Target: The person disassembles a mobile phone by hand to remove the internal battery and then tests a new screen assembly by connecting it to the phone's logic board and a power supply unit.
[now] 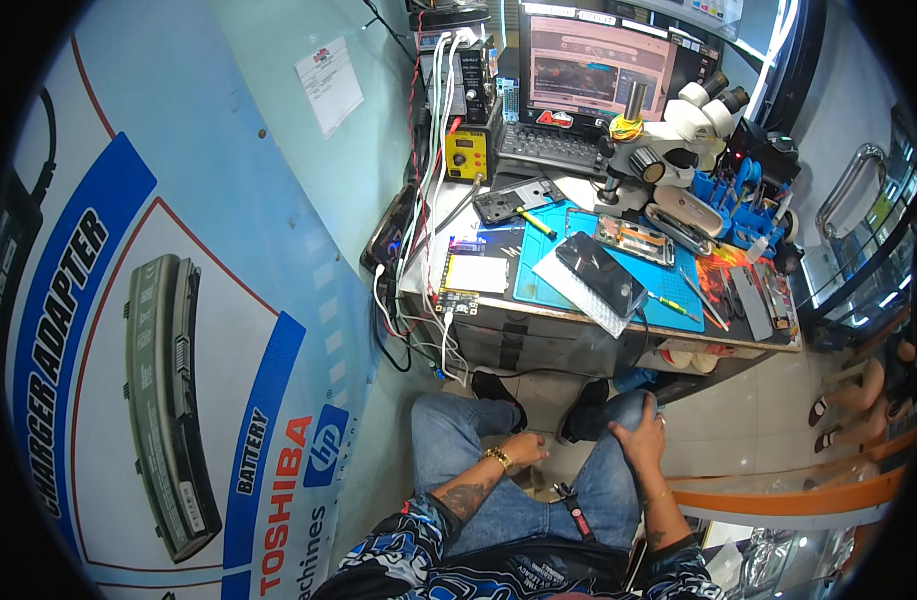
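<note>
My left hand (526,452), with a gold-coloured bracelet at the wrist, is loosely closed above the gap between my thighs. I see nothing in it. On my right knee lies my right hand (640,440), a ring on one finger, its fingers spread over the jeans (600,480). Both hands are off the workbench in front of me. Closest to them on its blue mat (530,268) is a dark phone screen (594,270), lying on a white padded sheet (568,290). An opened phone (633,240) and a yellow-and-black screwdriver (536,223) lie behind it.
A microscope (668,140) stands before a laptop (593,75). At left are a yellow-fronted power unit (470,152) and hanging white cables (438,120). Tweezers (705,300) and blue tool holders (748,215) occupy the right side. A poster-covered wall (318,270) rises close on my left.
</note>
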`<state>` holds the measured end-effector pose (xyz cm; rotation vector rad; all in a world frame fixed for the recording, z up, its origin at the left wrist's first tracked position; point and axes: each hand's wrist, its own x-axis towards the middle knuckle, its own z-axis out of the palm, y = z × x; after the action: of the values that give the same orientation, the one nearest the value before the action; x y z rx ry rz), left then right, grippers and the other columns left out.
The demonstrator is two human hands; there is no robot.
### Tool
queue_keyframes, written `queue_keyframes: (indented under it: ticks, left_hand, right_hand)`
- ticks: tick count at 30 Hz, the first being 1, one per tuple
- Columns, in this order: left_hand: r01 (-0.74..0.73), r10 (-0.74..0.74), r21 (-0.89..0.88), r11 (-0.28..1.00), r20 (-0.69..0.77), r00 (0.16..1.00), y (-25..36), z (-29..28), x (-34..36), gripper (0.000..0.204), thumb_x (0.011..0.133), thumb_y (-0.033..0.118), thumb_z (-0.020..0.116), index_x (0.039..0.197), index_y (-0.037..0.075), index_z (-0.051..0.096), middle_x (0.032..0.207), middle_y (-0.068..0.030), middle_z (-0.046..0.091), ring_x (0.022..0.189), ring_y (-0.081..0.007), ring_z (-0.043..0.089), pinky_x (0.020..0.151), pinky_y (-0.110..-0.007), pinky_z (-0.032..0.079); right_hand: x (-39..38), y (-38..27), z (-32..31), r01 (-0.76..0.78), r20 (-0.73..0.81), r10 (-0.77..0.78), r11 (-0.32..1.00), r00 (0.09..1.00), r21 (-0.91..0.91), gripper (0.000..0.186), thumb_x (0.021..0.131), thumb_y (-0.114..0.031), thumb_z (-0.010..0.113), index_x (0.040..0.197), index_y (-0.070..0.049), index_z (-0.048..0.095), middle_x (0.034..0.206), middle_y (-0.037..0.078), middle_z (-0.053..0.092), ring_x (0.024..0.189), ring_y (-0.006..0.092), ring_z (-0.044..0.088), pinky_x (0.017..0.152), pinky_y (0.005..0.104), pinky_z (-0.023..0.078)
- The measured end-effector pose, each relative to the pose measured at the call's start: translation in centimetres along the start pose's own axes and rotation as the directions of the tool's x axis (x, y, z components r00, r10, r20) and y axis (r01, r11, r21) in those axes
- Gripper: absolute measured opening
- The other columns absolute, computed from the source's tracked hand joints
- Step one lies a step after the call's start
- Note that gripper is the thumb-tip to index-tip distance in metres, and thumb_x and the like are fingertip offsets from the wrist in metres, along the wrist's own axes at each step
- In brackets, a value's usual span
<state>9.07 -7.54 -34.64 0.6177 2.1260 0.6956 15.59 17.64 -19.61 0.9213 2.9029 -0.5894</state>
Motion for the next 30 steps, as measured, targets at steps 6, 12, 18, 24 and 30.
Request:
queue_keyframes:
  ticks: [6, 12, 18, 24, 30]
  left_hand:
    - [0.005, -0.005, -0.015, 1.000, -0.011, 1.000, 0.0, 0.0, 0.0, 0.055, 0.090, 0.043, 0.066, 0.128, 0.004, 0.065, 0.126, -0.0196, 0.067, 0.121, -0.0358, 0.062, 0.103, -0.043, 0.048]
    - [-0.022, 0.021, -0.033, 0.999, -0.020, 1.000, -0.3, 0.3, 0.2, 0.054, 0.088, 0.043, 0.067, 0.126, 0.005, 0.066, 0.120, -0.0208, 0.069, 0.115, -0.0370, 0.064, 0.099, -0.044, 0.050]
    - [-0.045, 0.044, -0.017, 0.999, -0.028, 0.999, -1.5, 1.1, 0.9, 0.054, 0.088, 0.044, 0.066, 0.126, 0.006, 0.066, 0.115, -0.0219, 0.071, 0.111, -0.0383, 0.066, 0.097, -0.044, 0.051]
    - [-0.019, 0.019, -0.005, 1.000, -0.003, 1.000, -1.0, 0.7, 0.8, 0.056, 0.089, 0.046, 0.066, 0.127, 0.005, 0.065, 0.118, -0.0216, 0.070, 0.114, -0.0364, 0.065, 0.098, -0.044, 0.049]
    - [-0.021, 0.021, 0.021, 1.000, 0.004, 1.000, 0.0, -0.1, 0.2, 0.055, 0.089, 0.045, 0.066, 0.126, 0.004, 0.066, 0.122, -0.0215, 0.068, 0.117, -0.0367, 0.063, 0.100, -0.044, 0.048]
  right_hand:
    - [0.0, 0.0, 0.1, -0.012, -0.005, 0.012, 1.000, 1.000, -0.015, 0.111, 0.069, -0.050, 0.084, 0.158, -0.017, 0.026, 0.137, 0.036, 0.047, 0.121, 0.0504, 0.055, 0.101, 0.0503, 0.046]
    - [-0.1, 0.5, 0.6, 0.005, -0.034, -0.005, 1.000, 0.999, 0.001, 0.111, 0.069, -0.051, 0.084, 0.158, -0.017, 0.026, 0.137, 0.037, 0.047, 0.122, 0.0506, 0.054, 0.101, 0.0501, 0.046]
    - [-0.1, 0.2, 0.2, -0.016, 0.003, 0.015, 1.000, 1.000, 0.022, 0.109, 0.069, -0.051, 0.083, 0.157, -0.018, 0.027, 0.139, 0.038, 0.046, 0.125, 0.0509, 0.052, 0.103, 0.0516, 0.046]
    - [0.1, 0.0, 0.0, -0.017, -0.005, 0.017, 1.000, 1.000, 0.002, 0.109, 0.069, -0.050, 0.083, 0.157, -0.018, 0.027, 0.137, 0.039, 0.047, 0.123, 0.0513, 0.054, 0.101, 0.0517, 0.047]
    - [0.0, -0.1, -0.2, -0.025, 0.002, 0.025, 1.000, 1.000, 0.010, 0.111, 0.069, -0.050, 0.084, 0.157, -0.017, 0.026, 0.138, 0.038, 0.046, 0.123, 0.0510, 0.053, 0.102, 0.0509, 0.046]
